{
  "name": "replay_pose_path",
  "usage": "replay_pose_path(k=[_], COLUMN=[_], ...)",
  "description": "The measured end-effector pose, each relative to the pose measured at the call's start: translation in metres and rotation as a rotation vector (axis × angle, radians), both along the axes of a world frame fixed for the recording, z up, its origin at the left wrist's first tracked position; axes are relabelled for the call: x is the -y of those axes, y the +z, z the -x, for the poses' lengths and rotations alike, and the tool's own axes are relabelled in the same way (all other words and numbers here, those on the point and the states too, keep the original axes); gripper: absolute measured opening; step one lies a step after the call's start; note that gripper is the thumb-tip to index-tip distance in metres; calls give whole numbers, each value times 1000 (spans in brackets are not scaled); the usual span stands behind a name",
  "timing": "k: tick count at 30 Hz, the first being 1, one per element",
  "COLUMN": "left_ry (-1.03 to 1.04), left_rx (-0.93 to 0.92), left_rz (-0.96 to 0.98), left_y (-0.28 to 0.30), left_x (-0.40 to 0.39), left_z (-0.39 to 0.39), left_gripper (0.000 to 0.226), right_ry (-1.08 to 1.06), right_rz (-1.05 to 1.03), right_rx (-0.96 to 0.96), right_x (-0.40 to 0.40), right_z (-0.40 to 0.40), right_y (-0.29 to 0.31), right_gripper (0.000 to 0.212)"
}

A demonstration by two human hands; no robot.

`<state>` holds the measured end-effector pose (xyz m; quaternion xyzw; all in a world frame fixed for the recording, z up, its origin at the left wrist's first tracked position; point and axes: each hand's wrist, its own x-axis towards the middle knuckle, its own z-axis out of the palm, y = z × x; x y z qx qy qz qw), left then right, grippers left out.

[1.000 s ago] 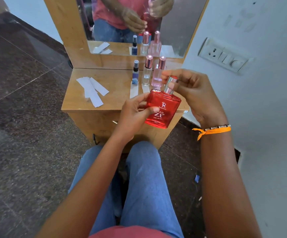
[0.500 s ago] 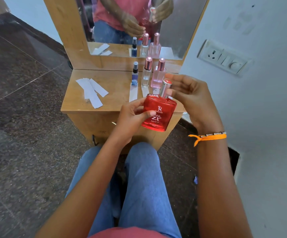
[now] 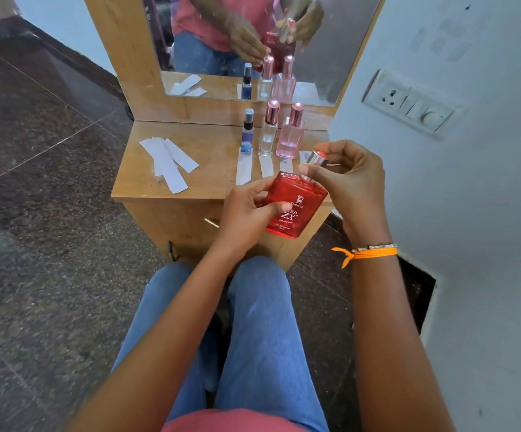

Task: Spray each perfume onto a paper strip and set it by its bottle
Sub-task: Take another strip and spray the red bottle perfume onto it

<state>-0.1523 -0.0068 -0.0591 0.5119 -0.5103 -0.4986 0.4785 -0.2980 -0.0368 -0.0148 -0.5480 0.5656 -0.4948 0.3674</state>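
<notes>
My left hand [image 3: 246, 215] grips a flat red perfume bottle [image 3: 295, 207] by its left side, held above the front edge of the wooden table [image 3: 197, 185]. My right hand [image 3: 348, 179] pinches the bottle's silver cap [image 3: 317, 159], which sits tilted above the neck. At the table's back stand a small blue spray bottle [image 3: 247, 132], a clear bottle [image 3: 268, 132] and a pink bottle [image 3: 290, 135], both with rose-gold caps. A paper strip lies in front of each: strip [image 3: 243, 169], strip [image 3: 266, 166], strip [image 3: 285, 165].
Several spare white paper strips [image 3: 168, 162] lie fanned on the table's left side. A mirror [image 3: 253, 42] stands behind the bottles. A white wall with a switch plate [image 3: 409, 104] is close on the right. My jeans-clad knees [image 3: 253, 307] are below the table front.
The red bottle has shifted slightly with both hands, and the silver cap now sits higher and tilted on the neck under my right fingers.
</notes>
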Motion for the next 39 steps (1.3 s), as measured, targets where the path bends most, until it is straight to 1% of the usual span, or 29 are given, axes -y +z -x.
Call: replay_pose_path(k=[3,4,5,8,10,14,16,19,21,24,26,29,32,39], left_ry=[-165,-201,-216,-166,-117,-85,-81,-78,-61,30,69,68,55,53], left_rx=[-93,-114,-126,-125,-114,-116,-128,-95,-21,196,341,465,523,654], left_rz=[-78,-96,-105,-97,-80,-65,-60,-12,42,89,110,139,156,205], left_y=[2,3,3,3,1,2,4,8,11,16,14,4,-3,-7], left_x=[2,2,2,0,0,4,9,15,19,26,30,34,36,36], left_z=[-13,-14,-13,-4,1,2,4,11,17,21,21,18,16,14], left_gripper=[42,40,39,37,40,42,41,41,43,41,36,27,19,18], right_ry=[305,365,377,253,206,309,301,209,156,9,-126,-263,-270,-164], right_rz=[-68,-73,-71,-47,-40,-155,-204,-179,-147,-82,-48,-10,20,25], right_rx=[140,168,178,162,162,168,136,138,133,47,-9,-2,-12,-97], right_x=[-1,-1,-2,-2,-3,-10,-14,-15,-12,-1,10,31,49,84], right_z=[11,14,15,10,8,22,26,28,29,33,34,36,35,27], right_y=[10,10,10,7,6,-3,-10,-14,-13,-14,-17,-23,-26,-29], right_gripper=[28,27,27,26,32,45,42,35,34,30,29,34,36,36])
